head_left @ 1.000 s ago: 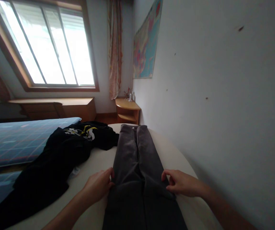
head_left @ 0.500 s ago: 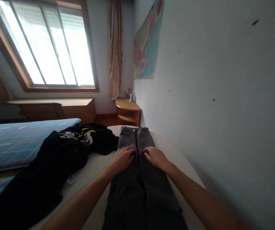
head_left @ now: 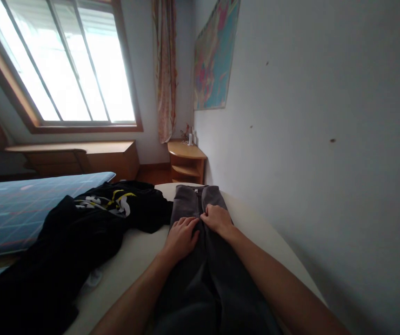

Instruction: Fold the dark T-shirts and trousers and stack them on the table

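Lying lengthwise on the pale, round-edged table point(head_left: 256, 228), the grey trousers point(head_left: 195, 265) stretch away from the person, waistband point(head_left: 197, 188) at the far end and a small white label point(head_left: 196, 190) showing inside it. On the left half of the trousers, below the waistband, rests the left hand point(head_left: 182, 237), its grip loose, fingers laid over the fabric. On the right half, slightly nearer the waistband, is the right hand point(head_left: 218, 218), with its fingers curled in at the trousers' central fold; whether this grip pinches the cloth or merely presses on it, I cannot tell. Left of the trousers, touching them near the waistband, sprawls a black garment point(head_left: 95, 237) with a white and yellow print point(head_left: 119, 201). Farther left of the trousers is a blue checked mattress point(head_left: 36, 209). Beyond the trousers' waistband are a wooden corner unit point(head_left: 188, 151), a patterned curtain point(head_left: 165, 93) and a window point(head_left: 81, 70). To the trousers' right rises a white wall point(head_left: 297, 186), which bears a colourful map point(head_left: 216, 63).
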A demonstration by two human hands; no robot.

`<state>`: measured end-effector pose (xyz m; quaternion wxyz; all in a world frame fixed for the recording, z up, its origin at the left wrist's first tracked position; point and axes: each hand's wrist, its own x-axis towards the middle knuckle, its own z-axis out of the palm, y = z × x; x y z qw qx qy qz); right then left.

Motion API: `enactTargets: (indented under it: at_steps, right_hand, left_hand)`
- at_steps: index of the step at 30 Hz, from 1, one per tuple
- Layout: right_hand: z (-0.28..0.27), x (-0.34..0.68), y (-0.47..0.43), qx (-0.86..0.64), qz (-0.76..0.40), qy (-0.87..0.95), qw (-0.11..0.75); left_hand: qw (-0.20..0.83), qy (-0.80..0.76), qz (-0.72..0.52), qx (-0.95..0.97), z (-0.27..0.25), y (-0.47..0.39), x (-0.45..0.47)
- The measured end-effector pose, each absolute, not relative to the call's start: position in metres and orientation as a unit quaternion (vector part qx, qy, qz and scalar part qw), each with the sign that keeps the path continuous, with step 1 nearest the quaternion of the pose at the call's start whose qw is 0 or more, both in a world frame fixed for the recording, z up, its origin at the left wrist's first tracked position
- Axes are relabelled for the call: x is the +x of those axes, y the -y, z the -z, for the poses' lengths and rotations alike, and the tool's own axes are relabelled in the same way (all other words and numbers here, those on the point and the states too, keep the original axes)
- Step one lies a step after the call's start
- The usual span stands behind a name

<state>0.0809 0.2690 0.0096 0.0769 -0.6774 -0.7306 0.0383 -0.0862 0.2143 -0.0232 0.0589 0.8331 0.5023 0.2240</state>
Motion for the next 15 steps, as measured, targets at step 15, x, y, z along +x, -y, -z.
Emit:
enactTargets:
  at_steps: [15]
  right_hand:
    - [-0.002, 0.064, -0.338, -0.659, -0.063, 0.733, 0.153]
  left_hand:
    - [0.047, -0.534, -0.237, 0.810, 0.030, -0.218, -0.083]
